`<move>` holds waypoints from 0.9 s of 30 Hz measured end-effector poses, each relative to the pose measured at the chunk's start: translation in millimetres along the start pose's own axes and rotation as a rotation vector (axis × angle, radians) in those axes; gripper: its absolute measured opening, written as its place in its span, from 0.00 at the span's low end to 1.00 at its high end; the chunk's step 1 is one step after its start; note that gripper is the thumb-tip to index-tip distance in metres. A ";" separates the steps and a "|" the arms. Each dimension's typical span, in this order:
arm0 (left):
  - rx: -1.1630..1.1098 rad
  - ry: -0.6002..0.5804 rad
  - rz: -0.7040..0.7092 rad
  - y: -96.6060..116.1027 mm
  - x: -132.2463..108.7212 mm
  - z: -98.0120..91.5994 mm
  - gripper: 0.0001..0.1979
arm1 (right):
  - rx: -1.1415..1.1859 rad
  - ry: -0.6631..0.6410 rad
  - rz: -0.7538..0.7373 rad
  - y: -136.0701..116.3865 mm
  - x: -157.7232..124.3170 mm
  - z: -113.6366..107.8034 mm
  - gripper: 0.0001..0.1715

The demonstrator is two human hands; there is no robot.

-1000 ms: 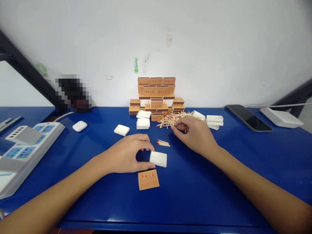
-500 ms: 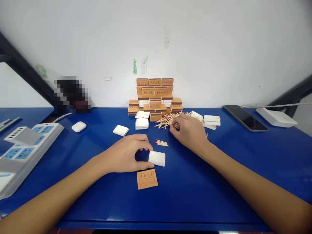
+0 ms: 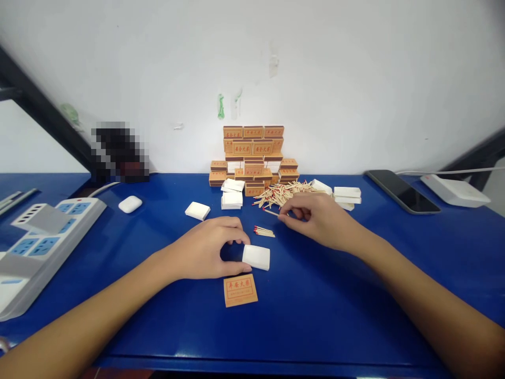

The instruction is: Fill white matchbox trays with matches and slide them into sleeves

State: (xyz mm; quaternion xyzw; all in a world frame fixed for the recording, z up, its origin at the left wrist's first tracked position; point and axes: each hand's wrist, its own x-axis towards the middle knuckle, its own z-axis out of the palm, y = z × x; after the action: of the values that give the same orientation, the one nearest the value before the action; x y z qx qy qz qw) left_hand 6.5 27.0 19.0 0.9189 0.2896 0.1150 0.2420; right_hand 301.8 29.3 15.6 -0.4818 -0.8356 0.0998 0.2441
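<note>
In the head view, my right hand [image 3: 315, 218] pinches a single match [image 3: 270, 211] by its plain end, the red head pointing left. Below it on the table lies a small row of matches [image 3: 264, 231]. My left hand [image 3: 215, 247] steadies a white matchbox tray [image 3: 256, 257], thumb at the near corner and fingers at the far one. Just in front of the tray lies an orange matchbox sleeve [image 3: 240, 290] with red lettering. A loose heap of matches [image 3: 282, 195] spreads behind my right hand.
Stacked matchboxes [image 3: 253, 150] stand against the wall. White trays [image 3: 231, 200] sit before them, another tray [image 3: 198, 210] lies left, and more trays [image 3: 347, 192] lie right. A phone [image 3: 402, 192], a white box [image 3: 455, 190], an earbud case [image 3: 130, 204] and a power strip [image 3: 51, 237] flank the work area.
My right hand has drawn back from the match heap toward me, now with one match in its fingertips. My left hand stays at the tray. The view has shifted slightly.
</note>
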 end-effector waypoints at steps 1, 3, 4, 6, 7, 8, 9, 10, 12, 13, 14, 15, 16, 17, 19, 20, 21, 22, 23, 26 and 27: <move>0.003 0.000 0.000 -0.2 0.2 0.2 0.17 | 0.022 -0.052 -0.010 -2.1 -0.5 1.4 0.09; 0.006 0.000 -0.001 -0.4 0.4 0.5 0.17 | 0.018 -0.115 -0.003 -6.7 -1.1 5.8 0.09; 0.006 0.000 0.000 -0.5 0.5 0.6 0.17 | 0.009 -0.131 0.002 -8.8 -1.2 8.0 0.09; 0.004 0.000 -0.001 -0.5 0.4 0.7 0.17 | -0.004 -0.136 0.001 -12.0 -1.6 10.9 0.09; 0.003 -0.001 0.000 -0.5 0.4 0.8 0.17 | -0.006 -0.132 -0.003 -12.8 -1.7 11.6 0.09; 0.003 -0.002 0.000 -0.5 0.4 0.8 0.17 | -0.004 -0.127 -0.006 -12.8 -1.7 11.8 0.09; 0.003 -0.003 0.000 -0.6 0.5 0.8 0.16 | -0.003 -0.119 -0.005 -12.2 -1.6 11.8 0.10; 0.004 -0.004 -0.002 -0.6 0.6 0.8 0.16 | -0.008 -0.102 0.000 -10.8 -1.3 11.6 0.10; 0.003 -0.002 -0.005 -0.8 0.7 0.8 0.16 | -0.039 -0.036 0.015 -5.8 -0.4 11.1 0.10; 0.004 -0.001 -0.005 -0.9 0.8 0.8 0.16 | -0.063 0.008 0.025 -2.5 0.1 11.0 0.10; 0.004 0.000 -0.003 -1.0 0.7 0.7 0.16 | -0.089 0.051 0.035 1.1 0.6 11.0 0.09; 0.004 0.000 0.000 -1.1 0.5 0.7 0.16 | -0.114 0.086 0.043 4.7 1.1 11.2 0.08; 0.004 0.001 0.003 -1.2 0.3 0.7 0.16 | -0.135 0.108 0.049 8.0 1.7 11.6 0.07; 0.004 0.001 0.004 -1.2 0.1 0.7 0.16 | -0.151 0.120 0.050 10.7 2.2 12.4 0.07; 0.003 0.003 0.002 -1.2 -0.3 0.8 0.17 | -0.185 0.124 0.036 14.2 3.6 14.8 0.05; 0.002 0.003 0.001 -1.1 -0.4 0.9 0.17 | -0.208 0.125 0.027 14.8 4.5 16.6 0.04; 0.002 0.004 0.001 -1.0 -0.4 1.1 0.17 | -0.238 0.126 0.018 14.8 5.5 18.5 0.05; 0.002 0.004 0.001 -0.9 -0.4 1.2 0.16 | -0.272 0.130 0.014 14.3 6.5 20.5 0.05; 0.001 0.005 0.002 -0.8 -0.3 1.2 0.16 | -0.309 0.134 0.016 13.6 7.5 22.4 0.05; 0.004 0.006 0.002 -0.5 -0.2 1.0 0.17 | -0.394 0.157 0.055 11.5 9.1 26.0 0.07; 0.004 0.006 0.000 -0.5 -0.3 0.8 0.17 | -0.410 0.164 0.072 11.2 9.1 26.2 0.08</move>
State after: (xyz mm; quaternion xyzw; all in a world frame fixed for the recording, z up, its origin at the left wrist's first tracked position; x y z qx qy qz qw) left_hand 6.3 26.9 18.1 0.9190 0.2907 0.1173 0.2390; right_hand 293.3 44.6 -8.6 -0.5576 -0.7980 -0.1029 0.2043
